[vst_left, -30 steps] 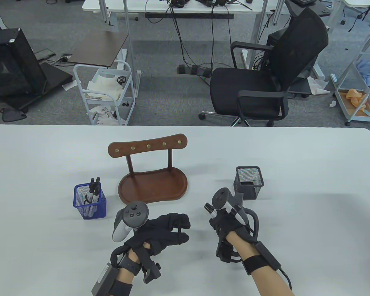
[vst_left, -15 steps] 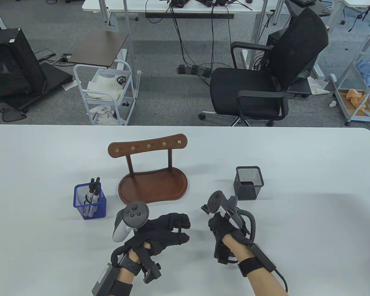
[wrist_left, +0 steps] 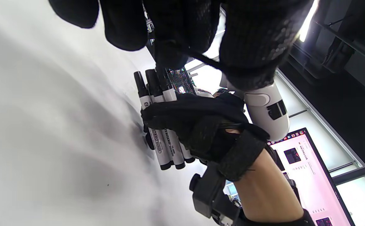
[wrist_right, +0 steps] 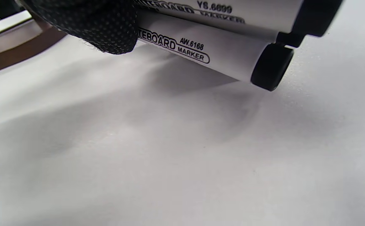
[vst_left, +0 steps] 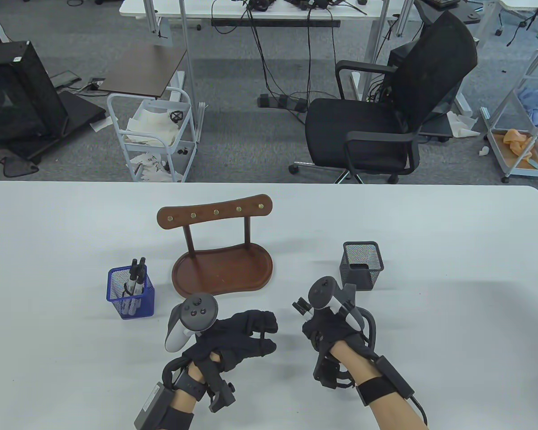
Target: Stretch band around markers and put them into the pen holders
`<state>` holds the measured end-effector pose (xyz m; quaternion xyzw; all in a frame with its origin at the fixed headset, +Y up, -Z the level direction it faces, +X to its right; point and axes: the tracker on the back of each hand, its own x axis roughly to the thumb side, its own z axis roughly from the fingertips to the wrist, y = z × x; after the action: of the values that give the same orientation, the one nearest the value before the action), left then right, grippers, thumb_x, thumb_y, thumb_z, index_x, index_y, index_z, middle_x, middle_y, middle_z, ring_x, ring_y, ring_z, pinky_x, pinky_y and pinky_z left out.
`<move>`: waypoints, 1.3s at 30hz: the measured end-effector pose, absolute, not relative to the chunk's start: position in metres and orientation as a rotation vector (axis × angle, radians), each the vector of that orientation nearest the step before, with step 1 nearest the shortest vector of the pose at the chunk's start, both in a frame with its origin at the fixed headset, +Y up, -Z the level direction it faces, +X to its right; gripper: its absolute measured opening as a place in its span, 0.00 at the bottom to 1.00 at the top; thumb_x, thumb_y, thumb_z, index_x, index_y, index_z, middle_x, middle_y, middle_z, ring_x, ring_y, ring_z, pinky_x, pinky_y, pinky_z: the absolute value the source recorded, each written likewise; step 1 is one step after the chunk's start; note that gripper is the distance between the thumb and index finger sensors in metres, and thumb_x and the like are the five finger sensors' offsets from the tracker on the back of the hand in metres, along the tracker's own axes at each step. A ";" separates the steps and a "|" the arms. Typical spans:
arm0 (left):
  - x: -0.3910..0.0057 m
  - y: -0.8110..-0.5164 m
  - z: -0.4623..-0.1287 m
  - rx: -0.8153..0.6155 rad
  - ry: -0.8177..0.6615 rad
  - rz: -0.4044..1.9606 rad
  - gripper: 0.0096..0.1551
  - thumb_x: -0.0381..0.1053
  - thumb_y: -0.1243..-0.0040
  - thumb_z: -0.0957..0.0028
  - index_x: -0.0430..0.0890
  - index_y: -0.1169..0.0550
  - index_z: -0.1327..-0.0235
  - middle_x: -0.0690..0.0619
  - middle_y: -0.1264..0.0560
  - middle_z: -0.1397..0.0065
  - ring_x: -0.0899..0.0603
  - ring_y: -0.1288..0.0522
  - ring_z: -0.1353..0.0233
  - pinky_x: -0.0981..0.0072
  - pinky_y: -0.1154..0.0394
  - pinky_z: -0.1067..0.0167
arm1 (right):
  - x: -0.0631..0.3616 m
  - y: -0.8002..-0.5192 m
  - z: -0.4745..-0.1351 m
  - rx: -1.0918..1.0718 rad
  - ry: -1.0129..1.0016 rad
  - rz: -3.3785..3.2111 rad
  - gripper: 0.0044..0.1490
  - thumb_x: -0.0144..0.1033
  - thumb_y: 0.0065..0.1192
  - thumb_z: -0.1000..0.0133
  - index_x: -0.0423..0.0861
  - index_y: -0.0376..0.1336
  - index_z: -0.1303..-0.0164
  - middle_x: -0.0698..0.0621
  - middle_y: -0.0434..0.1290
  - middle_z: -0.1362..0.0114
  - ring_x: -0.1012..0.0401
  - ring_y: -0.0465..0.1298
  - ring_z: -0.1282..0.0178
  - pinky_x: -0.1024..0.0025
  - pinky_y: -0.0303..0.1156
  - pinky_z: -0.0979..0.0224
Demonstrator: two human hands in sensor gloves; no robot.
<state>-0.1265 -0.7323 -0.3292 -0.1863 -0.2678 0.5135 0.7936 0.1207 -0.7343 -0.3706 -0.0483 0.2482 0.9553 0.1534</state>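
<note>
White-barrelled markers (wrist_left: 157, 138) with black caps sit bunched in the right hand (vst_left: 329, 329), whose gloved fingers (wrist_left: 182, 113) are curled tight round the barrels. The bundle stands roughly upright just above the tabletop (vst_left: 453, 313), caps poking out near the tracker on that hand. From the right wrist view, two barrels (wrist_right: 201, 47) lie side by side, printed "WHITEBOARD MARKER", their black ends hovering close over the white surface.

The left hand (vst_left: 237, 333) hangs just beside the right, apart from it. A thin black band (wrist_left: 201, 59) is stretched between its fingers, which are hooked round it, held close to the marker caps but not yet round the bundle.

A blue mesh pen holder (vst_left: 130, 293) stands to the left, well apart from the hands, with several more markers (vst_left: 135, 280) leaning in it. A black mesh pen holder (vst_left: 362, 265) stands near the right hand, just beyond it. Between the two holders sits a wooden stand (vst_left: 222, 257) with a tray base and a bar of brass pegs. Beyond the tabletop an office chair (vst_left: 385, 107) faces away.
</note>
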 end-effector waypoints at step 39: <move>-0.120 -0.735 -0.333 -0.378 -0.563 1.081 0.48 0.55 0.25 0.47 0.40 0.37 0.20 0.42 0.32 0.16 0.27 0.40 0.17 0.27 0.42 0.25 | 0.101 -0.701 -0.340 0.480 0.799 2.464 0.26 0.38 0.72 0.43 0.50 0.61 0.37 0.49 0.77 0.35 0.50 0.81 0.43 0.46 0.74 0.31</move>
<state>-0.1203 -0.7349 -0.3332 -0.1763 -0.2630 0.5044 0.8034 0.1008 -0.7005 -0.3398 0.1764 0.2937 0.9054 0.2507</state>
